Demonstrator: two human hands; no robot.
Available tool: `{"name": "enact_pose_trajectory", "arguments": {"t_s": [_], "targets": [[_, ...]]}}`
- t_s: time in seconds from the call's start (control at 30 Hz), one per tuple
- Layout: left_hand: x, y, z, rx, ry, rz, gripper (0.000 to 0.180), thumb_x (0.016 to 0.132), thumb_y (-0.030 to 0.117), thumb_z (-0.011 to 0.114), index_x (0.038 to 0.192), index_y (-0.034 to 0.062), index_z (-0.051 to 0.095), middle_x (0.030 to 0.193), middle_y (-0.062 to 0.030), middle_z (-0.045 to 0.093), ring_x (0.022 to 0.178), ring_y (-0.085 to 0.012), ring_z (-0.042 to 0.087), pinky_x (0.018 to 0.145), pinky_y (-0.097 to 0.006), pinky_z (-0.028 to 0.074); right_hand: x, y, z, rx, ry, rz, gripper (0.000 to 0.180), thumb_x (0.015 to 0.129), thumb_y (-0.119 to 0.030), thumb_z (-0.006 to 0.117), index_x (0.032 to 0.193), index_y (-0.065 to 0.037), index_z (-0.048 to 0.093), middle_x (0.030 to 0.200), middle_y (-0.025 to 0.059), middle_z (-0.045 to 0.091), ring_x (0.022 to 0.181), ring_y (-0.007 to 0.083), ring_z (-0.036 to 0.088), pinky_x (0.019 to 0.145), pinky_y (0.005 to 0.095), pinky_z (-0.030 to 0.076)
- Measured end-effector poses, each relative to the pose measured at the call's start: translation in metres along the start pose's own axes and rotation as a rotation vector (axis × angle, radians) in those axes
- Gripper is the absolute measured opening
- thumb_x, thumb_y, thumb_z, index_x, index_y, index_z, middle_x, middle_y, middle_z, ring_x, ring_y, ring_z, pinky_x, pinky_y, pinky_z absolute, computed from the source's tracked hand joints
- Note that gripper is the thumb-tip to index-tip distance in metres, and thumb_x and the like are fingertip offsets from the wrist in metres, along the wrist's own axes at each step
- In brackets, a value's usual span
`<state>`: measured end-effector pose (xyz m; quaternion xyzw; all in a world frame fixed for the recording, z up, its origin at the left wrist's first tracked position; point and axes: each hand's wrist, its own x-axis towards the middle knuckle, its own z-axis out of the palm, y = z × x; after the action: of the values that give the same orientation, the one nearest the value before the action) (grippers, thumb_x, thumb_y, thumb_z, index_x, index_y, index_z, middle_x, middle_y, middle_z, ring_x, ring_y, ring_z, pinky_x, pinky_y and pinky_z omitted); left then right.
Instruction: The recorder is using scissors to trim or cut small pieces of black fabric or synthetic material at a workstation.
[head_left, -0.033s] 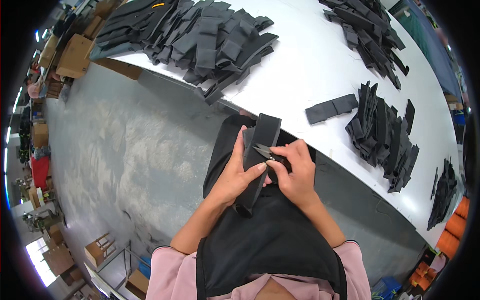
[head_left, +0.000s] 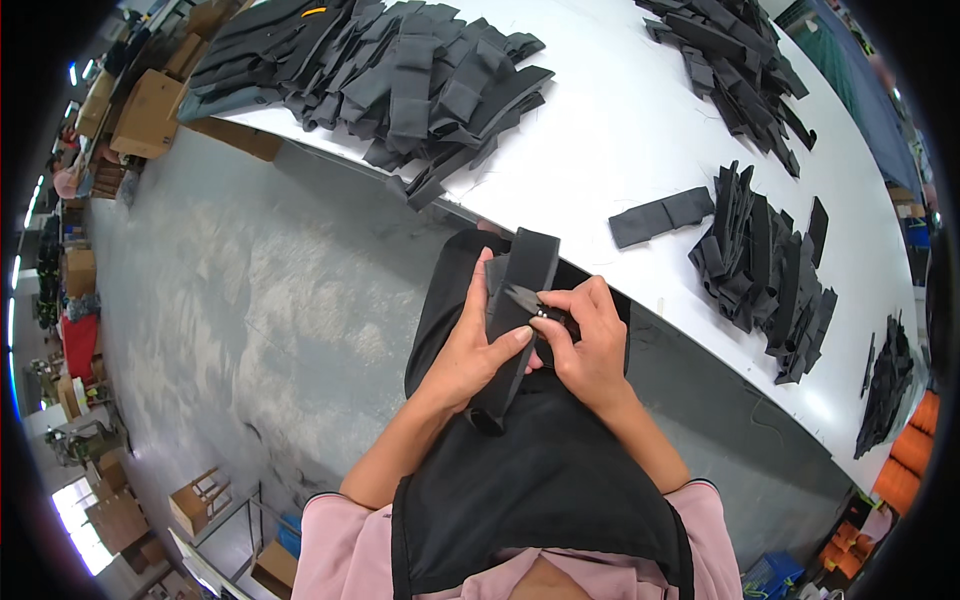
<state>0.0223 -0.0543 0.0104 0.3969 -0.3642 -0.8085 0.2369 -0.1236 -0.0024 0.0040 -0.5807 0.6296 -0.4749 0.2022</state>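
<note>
My left hand grips a long black fabric strip that stands up from my lap toward the table edge. My right hand holds small thread snips, their metal blades resting against the strip's upper part. Both hands sit close together over my black apron, just in front of the white table. The strip's lower end folds under my left palm.
Piles of black fabric pieces lie on the table: a big heap at far left, a stack at right, another far back. A single folded piece lies near the edge. Grey floor spreads left, with cardboard boxes.
</note>
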Motion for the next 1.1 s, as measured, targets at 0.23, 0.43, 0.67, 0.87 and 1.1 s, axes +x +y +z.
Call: {"name": "enact_pose_trajectory", "arguments": {"t_s": [0.23, 0.43, 0.67, 0.87, 1.1], "targets": [[0.011, 0.004, -0.007, -0.146, -0.237, -0.095, 0.057, 0.092, 0.015, 0.056, 0.138, 0.0082, 0.023, 0.114, -0.0180, 0.055, 0.089, -0.0255, 0.064, 0.074, -0.035, 0.056, 0.031, 0.027, -0.006, 0.789, 0.040, 0.570, 0.018, 0.079, -0.004, 0.069, 0.092, 0.000, 0.058, 0.084, -0.0002, 0.050, 0.070, 0.0061, 0.049, 0.062, 0.0200, 0.042], [0.036, -0.014, -0.014, -0.543, -0.430, -0.100, 0.047, 0.095, 0.034, 0.053, 0.128, 0.0056, 0.037, 0.114, -0.0198, 0.054, 0.095, -0.0337, 0.063, 0.079, -0.044, 0.056, 0.032, 0.020, -0.014, 0.967, -0.143, 0.714, 0.016, 0.082, -0.010, 0.069, 0.086, -0.003, 0.056, 0.070, -0.0020, 0.056, 0.060, 0.0032, 0.048, 0.052, 0.0205, 0.041], [0.043, -0.014, -0.011, -0.460, -0.303, -0.117, 0.053, 0.099, 0.030, 0.043, 0.141, 0.0027, 0.027, 0.110, -0.0175, 0.057, 0.085, -0.0281, 0.064, 0.071, -0.035, 0.056, 0.016, 0.016, -0.027, -0.089, 0.098, 0.161, 0.031, 0.076, -0.005, 0.068, 0.106, -0.008, 0.060, 0.086, 0.0063, 0.051, 0.063, 0.0144, 0.056, 0.052, 0.0265, 0.043], [0.043, -0.003, -0.017, -0.296, -0.377, -0.149, 0.052, 0.099, 0.030, 0.042, 0.141, 0.0011, 0.029, 0.102, -0.0177, 0.060, 0.076, -0.0238, 0.064, 0.068, -0.032, 0.055, 0.024, 0.019, -0.033, -0.239, 0.003, 0.022, 0.024, 0.078, -0.006, 0.066, 0.101, -0.006, 0.061, 0.083, 0.0062, 0.051, 0.062, 0.0179, 0.055, 0.053, 0.0293, 0.044], [0.034, 0.005, -0.011, -0.281, -0.405, -0.251, 0.055, 0.099, 0.030, 0.043, 0.143, 0.0015, 0.027, 0.102, -0.0172, 0.059, 0.075, -0.0220, 0.064, 0.067, -0.031, 0.055, 0.025, 0.046, -0.027, 1.078, 0.124, 0.749, 0.024, 0.085, -0.001, 0.060, 0.108, 0.000, 0.059, 0.084, 0.0012, 0.052, 0.068, 0.0107, 0.053, 0.060, 0.0213, 0.043]]}}
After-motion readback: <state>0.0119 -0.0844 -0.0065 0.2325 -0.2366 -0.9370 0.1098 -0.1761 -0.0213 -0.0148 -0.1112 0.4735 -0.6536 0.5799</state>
